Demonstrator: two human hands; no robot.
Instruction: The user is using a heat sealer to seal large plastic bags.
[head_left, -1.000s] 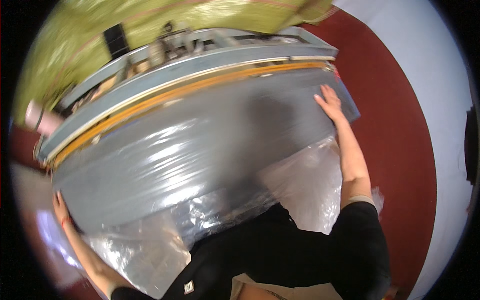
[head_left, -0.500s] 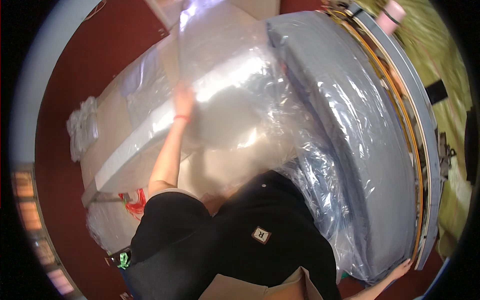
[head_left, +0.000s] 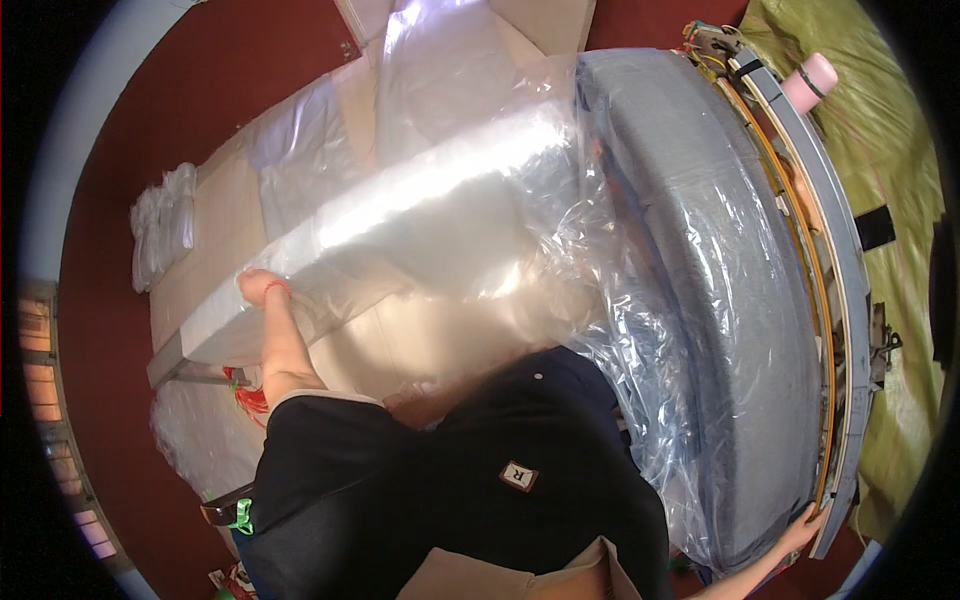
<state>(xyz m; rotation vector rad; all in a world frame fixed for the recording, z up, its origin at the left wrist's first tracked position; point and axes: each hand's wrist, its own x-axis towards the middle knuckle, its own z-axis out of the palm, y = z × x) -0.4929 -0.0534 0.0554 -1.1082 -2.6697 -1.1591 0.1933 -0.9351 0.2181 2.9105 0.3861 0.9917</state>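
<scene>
A large grey panel [head_left: 720, 300] wrapped in clear plastic film [head_left: 470, 230] lies along the right, with an orange strip and a grey frame on its far edge. My right hand [head_left: 800, 532] grips the panel's near corner at the lower right. To the left lies a long pale slab [head_left: 350, 250] under the same film, on cardboard sheets [head_left: 200, 250]. My left hand [head_left: 258, 287] is stretched out and closed on the slab's left end. My black shirt fills the lower middle.
The floor [head_left: 150, 110] is dark red. A folded plastic bundle [head_left: 160, 235] lies at the left, and red wires [head_left: 245, 395] sit by my left arm. A green tarp [head_left: 900, 150] and a pink bottle [head_left: 815, 78] are beyond the panel.
My left hand has moved from the middle of the film down and left to the slab's end. My right hand stays on the panel's corner. The view shifted slightly.
</scene>
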